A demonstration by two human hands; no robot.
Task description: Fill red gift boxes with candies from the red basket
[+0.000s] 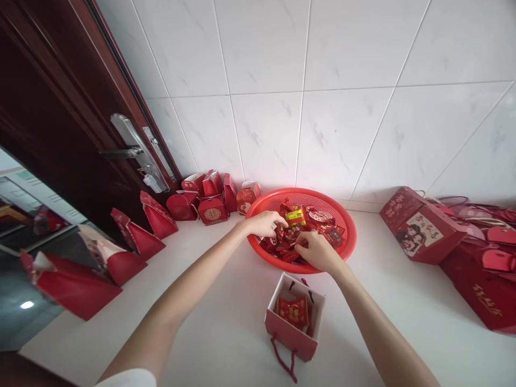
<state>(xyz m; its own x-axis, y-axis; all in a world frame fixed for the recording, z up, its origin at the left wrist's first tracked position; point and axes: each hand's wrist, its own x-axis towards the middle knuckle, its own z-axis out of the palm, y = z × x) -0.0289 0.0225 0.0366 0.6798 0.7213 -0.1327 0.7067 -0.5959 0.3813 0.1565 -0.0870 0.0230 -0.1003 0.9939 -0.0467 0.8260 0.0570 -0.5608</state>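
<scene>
A red plastic basket (350, 228) holds many red-wrapped sweets (320, 215) and one yellow packet (296, 216). My left hand (266, 224) reaches over its left rim, fingers curled down onto the wrappers beside the yellow packet. From the front right comes my right hand (317, 249), its thumb and fingers bent together among the sweets. What either hand grips, if anything, is hidden. In front of the basket stands an open red gift box (288, 337) with a white inside and a cord handle. Red packets (292, 310) with gold print lie in it.
Several red gift boxes (213, 209) stand along the left and back of the white table (209, 322). A larger printed box (423, 226) and piled red bags (479, 285) sit at right. Behind rises a tiled wall (266, 134); a dark wooden door (72, 97) is at left.
</scene>
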